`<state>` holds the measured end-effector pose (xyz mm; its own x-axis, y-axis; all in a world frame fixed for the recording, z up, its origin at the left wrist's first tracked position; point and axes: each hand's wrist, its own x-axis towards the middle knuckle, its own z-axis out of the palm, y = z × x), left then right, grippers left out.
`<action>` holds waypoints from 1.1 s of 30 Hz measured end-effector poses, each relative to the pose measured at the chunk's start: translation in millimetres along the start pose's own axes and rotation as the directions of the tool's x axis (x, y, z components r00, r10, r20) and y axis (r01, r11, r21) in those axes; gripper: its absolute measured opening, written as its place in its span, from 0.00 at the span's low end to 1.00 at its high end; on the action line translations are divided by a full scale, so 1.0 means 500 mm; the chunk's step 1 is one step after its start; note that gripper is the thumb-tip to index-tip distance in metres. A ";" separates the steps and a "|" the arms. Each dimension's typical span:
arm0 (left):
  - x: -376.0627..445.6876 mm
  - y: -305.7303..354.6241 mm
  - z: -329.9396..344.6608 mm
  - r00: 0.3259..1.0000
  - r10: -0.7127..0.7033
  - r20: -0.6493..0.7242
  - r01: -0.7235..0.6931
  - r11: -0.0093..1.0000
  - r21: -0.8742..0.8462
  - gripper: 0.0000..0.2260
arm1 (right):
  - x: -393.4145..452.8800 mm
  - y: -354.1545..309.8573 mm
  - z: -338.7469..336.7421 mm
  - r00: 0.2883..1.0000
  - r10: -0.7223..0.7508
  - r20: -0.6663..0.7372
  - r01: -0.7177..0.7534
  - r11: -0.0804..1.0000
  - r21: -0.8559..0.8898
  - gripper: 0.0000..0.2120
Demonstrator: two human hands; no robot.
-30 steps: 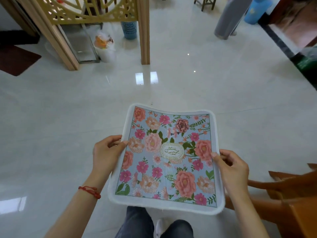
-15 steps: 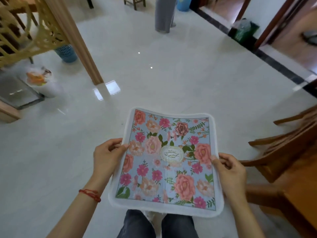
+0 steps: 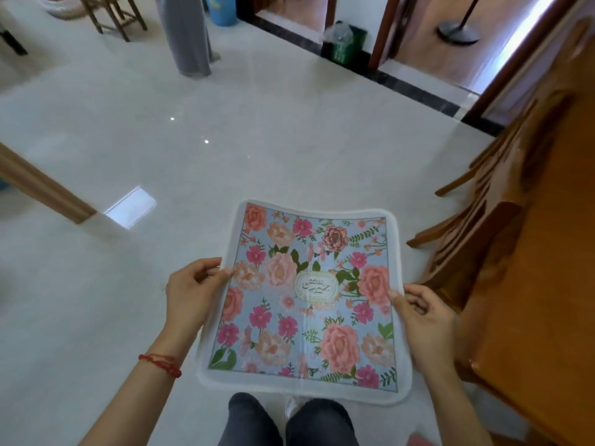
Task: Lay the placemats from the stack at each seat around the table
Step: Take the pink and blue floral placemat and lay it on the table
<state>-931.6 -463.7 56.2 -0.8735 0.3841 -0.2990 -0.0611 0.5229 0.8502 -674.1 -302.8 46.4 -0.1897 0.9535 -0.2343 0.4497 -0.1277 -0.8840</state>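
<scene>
A floral placemat (image 3: 302, 304), light blue with pink roses and a white border, is held flat in the air in front of me over the tiled floor. My left hand (image 3: 193, 288) pinches its left edge, thumb on top. My right hand (image 3: 421, 313) pinches its right edge the same way. The wooden table (image 3: 553, 284) fills the right side of the view, its edge close to my right hand. The stack of placemats is not in view.
Wooden chairs (image 3: 483, 220) stand tucked against the table on the right. A wooden post (image 3: 42, 185) rises at the left. Far off are a person's grey-clad legs (image 3: 190, 37), a stool (image 3: 112, 14) and a green bin (image 3: 344, 43). Glossy tiled floor lies ahead.
My view has swung to the right, bringing the table and chairs further into sight. Both hands keep the same hold on the placemat.
</scene>
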 end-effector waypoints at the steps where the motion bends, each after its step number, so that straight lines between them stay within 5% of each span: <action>1: 0.015 0.015 0.016 1.000 0.010 0.012 -0.010 1.000 0.002 0.09 | 0.016 -0.005 -0.005 1.000 -0.004 -0.013 0.004 1.000 0.010 0.04; 33: 0.569 0.486 0.492 0.864 0.213 0.457 -0.255 0.967 0.032 0.10 | 0.538 -0.210 0.000 0.891 0.097 -0.444 -0.056 0.993 0.105 0.05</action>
<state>-1076.3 -40.0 71.1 -0.5466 0.7908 -0.2756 0.1788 0.4317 0.8841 -772.6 -32.9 76.2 0.2620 0.9582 -0.1150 0.3655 -0.2088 -0.9071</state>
